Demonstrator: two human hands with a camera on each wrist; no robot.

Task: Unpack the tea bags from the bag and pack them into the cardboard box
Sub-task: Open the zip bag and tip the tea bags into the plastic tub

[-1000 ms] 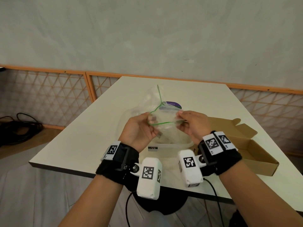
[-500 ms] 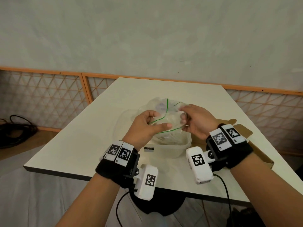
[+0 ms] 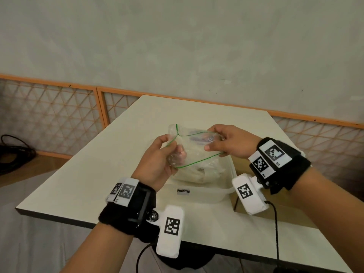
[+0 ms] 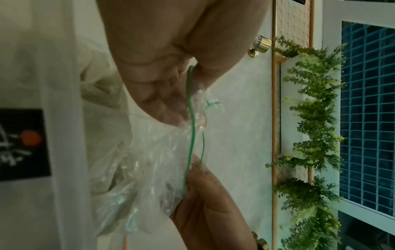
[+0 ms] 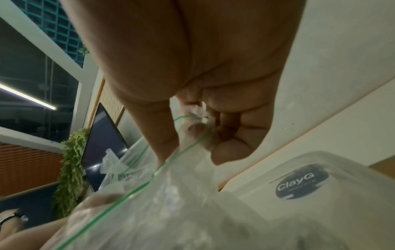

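A clear plastic zip bag (image 3: 197, 154) with a green seal line hangs over a translucent plastic tub (image 3: 199, 194). Pale tea bags (image 3: 197, 172) show through its lower part. My left hand (image 3: 157, 156) pinches the bag's left rim, fingers curled into the mouth. My right hand (image 3: 226, 140) pinches the right rim, and the mouth is spread between both hands. In the left wrist view my left hand (image 4: 171, 94) holds the green seal (image 4: 192, 135). In the right wrist view my right hand (image 5: 205, 128) pinches the bag (image 5: 149, 211). The cardboard box (image 3: 242, 166) is mostly hidden behind my right wrist.
The cream table (image 3: 118, 154) ends in a front edge near my wrists. An orange-framed lattice screen (image 3: 49, 115) and a grey wall stand behind it. Black cables (image 3: 15, 150) lie on the floor at the left. A "ClayG" sticker (image 5: 301, 182) marks the tub.
Both hands have pulled the bag's rims apart, so the green-edged mouth is wider. The bag came lower over the tub, and the head view tilted down and right.
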